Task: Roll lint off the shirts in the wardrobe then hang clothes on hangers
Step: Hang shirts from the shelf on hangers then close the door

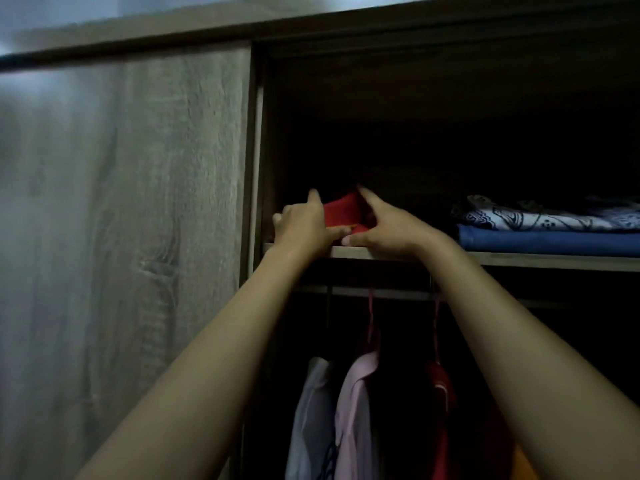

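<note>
Because the folded red shirt (341, 211) sits at the shelf (367, 252) edge at centre frame, framed by the left hand (304, 225) and right hand (384, 230), fingers extended on its sides with thumbs meeting in front, it may unfold or slip if drawn out unevenly. A careless sweep rightward could disturb the folded pile (547, 230). Hanging shirts (356, 410) wait below.
</note>
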